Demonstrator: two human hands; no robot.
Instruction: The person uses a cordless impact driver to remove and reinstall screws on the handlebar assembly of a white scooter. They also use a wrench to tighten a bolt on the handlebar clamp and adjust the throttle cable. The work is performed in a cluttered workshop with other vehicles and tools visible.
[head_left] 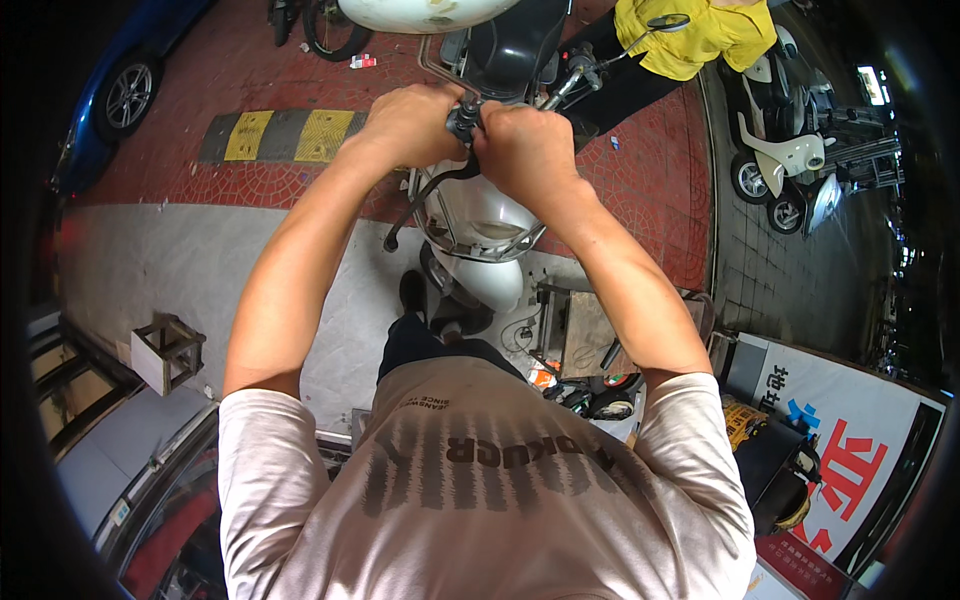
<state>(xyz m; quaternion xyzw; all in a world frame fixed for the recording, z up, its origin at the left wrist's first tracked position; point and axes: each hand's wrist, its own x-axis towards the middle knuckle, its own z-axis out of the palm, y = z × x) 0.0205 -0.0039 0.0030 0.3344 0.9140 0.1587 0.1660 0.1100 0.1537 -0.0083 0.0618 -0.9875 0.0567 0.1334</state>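
Observation:
A silver scooter (490,215) stands in front of me, its rounded front toward my feet. My left hand (415,122) and my right hand (527,148) are closed side by side at one end of its handlebar. Between them shows a black handlebar fitting (465,118), with the fingertips mostly hidden behind the knuckles. Below the hands a black brake lever (415,208) slants down to the left. From the fitting a bent metal stem (428,62) rises toward a white rounded thing (425,12) at the top edge. A mirror (668,22) sits on the handlebar's other side.
Beyond the scooter stands a person in a yellow top (695,40). A striped speed bump (290,135) crosses the red paving, and a blue car (120,90) is at far left. On my right are a wooden-topped stand (592,335) and tools; a small stool (168,352) stands left.

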